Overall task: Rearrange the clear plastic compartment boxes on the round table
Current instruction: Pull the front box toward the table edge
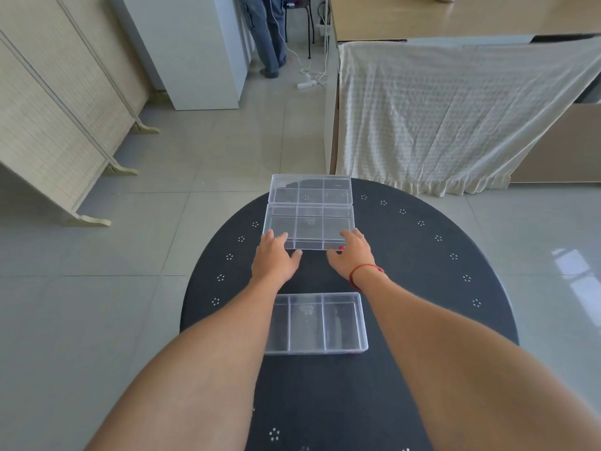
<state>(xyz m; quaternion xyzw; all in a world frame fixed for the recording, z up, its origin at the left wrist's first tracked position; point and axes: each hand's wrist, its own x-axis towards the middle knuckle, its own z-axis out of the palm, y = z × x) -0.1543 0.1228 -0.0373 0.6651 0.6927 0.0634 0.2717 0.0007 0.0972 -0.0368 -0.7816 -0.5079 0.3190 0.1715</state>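
Three clear plastic compartment boxes lie in a line on the round black table [422,288]. The far box [310,189] sits at the table's back edge. The middle box [309,226] touches it on the near side. My left hand [274,258] grips the middle box's near left corner, fingers on top and thumb at the front edge. My right hand [353,257], with a red string on its wrist, grips the near right corner the same way. The near box [317,323], with three long compartments, lies between my forearms, its left end hidden by my left arm.
The table stands on a grey tiled floor. A folding screen [55,125] is at the left, a cloth-draped desk [455,109] behind the table at the right. A person's legs [266,37] and a power strip with cables [307,83] are far back.
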